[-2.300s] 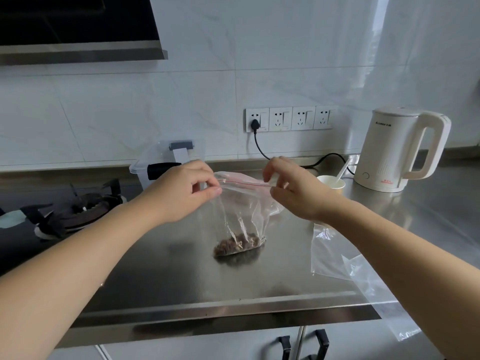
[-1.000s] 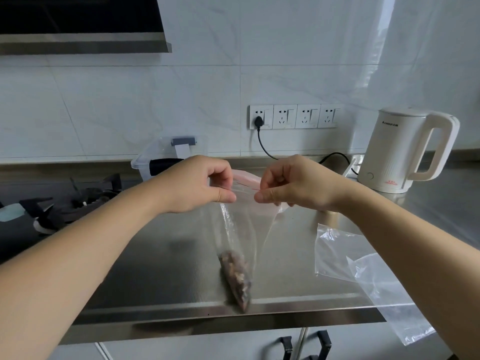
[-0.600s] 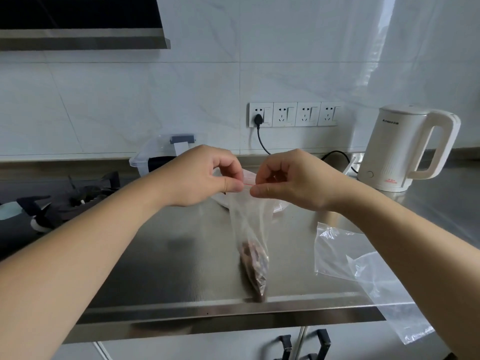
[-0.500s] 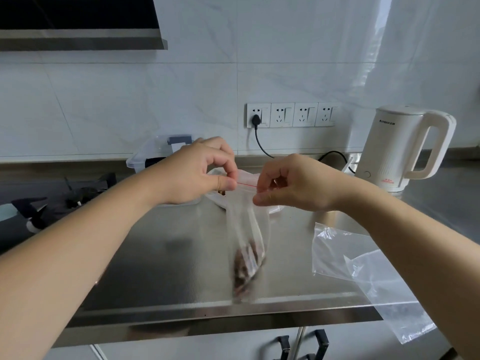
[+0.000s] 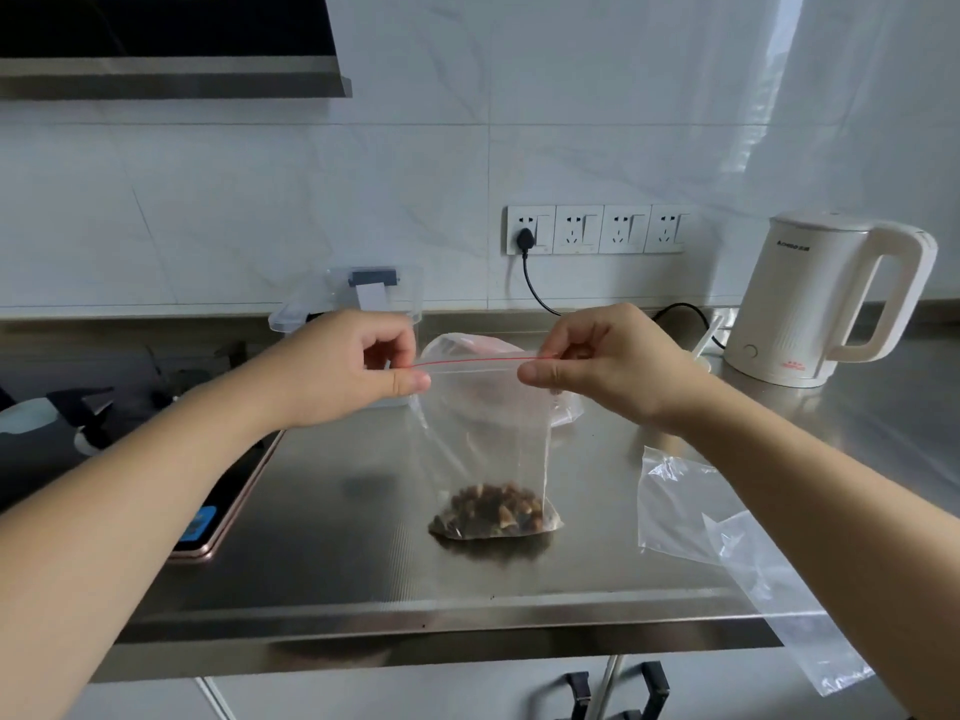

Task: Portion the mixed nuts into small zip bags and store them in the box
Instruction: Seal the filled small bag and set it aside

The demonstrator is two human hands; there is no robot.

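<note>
Head view: left hand (image 5: pixel 348 368) and right hand (image 5: pixel 605 363) pinch the zip bag (image 5: pixel 485 433) holding mixed nuts (image 5: pixel 496 513), with the box (image 5: pixel 363 293) behind.

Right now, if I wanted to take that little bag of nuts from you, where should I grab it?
Judging by its pose, take the zip bag by its red zip strip, from above, between the left hand and right hand pinching its ends. The strip is stretched flat and stiff, and the nuts weigh down the bottom, so it should hang upright.
</note>
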